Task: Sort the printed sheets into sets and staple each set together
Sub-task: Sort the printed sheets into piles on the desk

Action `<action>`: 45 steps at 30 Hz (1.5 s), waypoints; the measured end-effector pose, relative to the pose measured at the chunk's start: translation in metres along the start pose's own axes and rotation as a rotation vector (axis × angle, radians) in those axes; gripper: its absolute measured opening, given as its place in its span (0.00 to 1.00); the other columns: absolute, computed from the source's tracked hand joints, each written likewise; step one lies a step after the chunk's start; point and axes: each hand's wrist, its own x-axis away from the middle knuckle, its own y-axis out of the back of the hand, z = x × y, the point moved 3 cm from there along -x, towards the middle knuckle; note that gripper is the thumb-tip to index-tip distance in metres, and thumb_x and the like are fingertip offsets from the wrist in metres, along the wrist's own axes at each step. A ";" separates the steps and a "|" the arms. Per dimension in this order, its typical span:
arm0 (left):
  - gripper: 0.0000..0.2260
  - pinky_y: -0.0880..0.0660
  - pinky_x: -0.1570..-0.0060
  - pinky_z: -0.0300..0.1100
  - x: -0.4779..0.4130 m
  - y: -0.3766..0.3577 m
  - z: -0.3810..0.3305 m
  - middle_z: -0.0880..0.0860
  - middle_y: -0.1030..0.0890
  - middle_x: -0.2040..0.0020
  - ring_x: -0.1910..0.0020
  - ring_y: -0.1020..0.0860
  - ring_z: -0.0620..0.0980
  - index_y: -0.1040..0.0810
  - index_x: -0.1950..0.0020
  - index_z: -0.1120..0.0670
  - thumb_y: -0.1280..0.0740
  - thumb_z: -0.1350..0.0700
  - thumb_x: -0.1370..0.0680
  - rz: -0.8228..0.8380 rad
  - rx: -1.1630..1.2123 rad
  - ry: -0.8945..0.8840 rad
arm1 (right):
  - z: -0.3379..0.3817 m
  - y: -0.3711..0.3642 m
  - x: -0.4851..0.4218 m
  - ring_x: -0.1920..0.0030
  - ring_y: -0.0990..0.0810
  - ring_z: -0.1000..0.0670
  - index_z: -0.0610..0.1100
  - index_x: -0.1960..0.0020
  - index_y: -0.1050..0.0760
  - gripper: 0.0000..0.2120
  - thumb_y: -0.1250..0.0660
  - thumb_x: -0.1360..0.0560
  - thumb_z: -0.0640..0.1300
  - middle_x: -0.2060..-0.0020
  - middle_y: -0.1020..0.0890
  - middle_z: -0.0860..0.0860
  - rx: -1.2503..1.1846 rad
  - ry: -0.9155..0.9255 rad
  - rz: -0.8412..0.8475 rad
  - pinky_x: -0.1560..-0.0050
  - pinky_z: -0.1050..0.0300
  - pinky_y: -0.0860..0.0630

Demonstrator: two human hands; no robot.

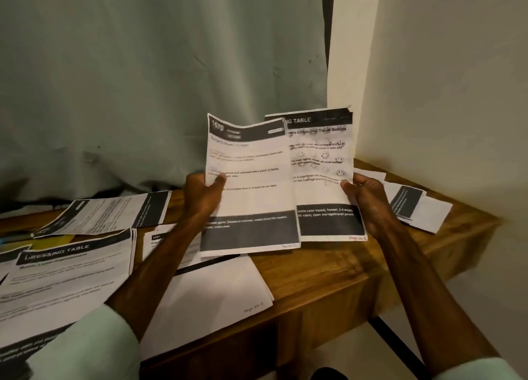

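Overlapping left sheet (pixel 251 197) hides right sheet (pixel 323 192) edge; print blurred.

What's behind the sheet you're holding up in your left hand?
A second sheet, pinched by the right hand, headed "...TABLE" with smiley faces. The front sheet, gripped by the left hand, covers its left edge, hiding the line beginnings.

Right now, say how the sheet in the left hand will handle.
Probably floppy: the sheet visibly bows though the left hand pinches its edge. Likely very light, as a thumb-and-finger grip carries it. Likely crumples easily; it looks creased.
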 end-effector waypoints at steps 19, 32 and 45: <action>0.09 0.17 0.57 0.47 0.006 -0.035 -0.011 0.56 0.13 0.48 0.52 0.13 0.56 0.18 0.40 0.58 0.31 0.58 0.18 0.205 0.282 0.227 | -0.015 -0.008 -0.008 0.56 0.12 0.46 0.43 0.46 0.16 0.08 0.28 0.21 0.47 0.54 0.12 0.48 0.206 -0.048 -0.026 0.53 0.50 0.15; 0.35 0.21 0.39 0.56 0.065 -0.092 0.053 0.51 0.17 0.36 0.42 0.17 0.55 0.27 0.33 0.49 0.35 0.25 0.29 0.206 -0.024 0.274 | -0.083 0.024 -0.026 0.37 0.22 0.47 0.43 0.35 0.24 0.28 0.19 0.30 0.47 0.35 0.22 0.46 0.689 -0.028 0.020 0.39 0.54 0.24; 0.17 0.32 0.39 0.37 0.083 -0.132 0.069 0.45 0.27 0.31 0.30 0.30 0.45 0.27 0.32 0.48 0.35 0.43 0.18 0.421 -0.814 -0.462 | -0.048 0.088 -0.088 0.29 0.31 0.41 0.45 0.31 0.26 0.31 0.20 0.31 0.49 0.31 0.26 0.44 1.537 0.105 -0.090 0.28 0.44 0.32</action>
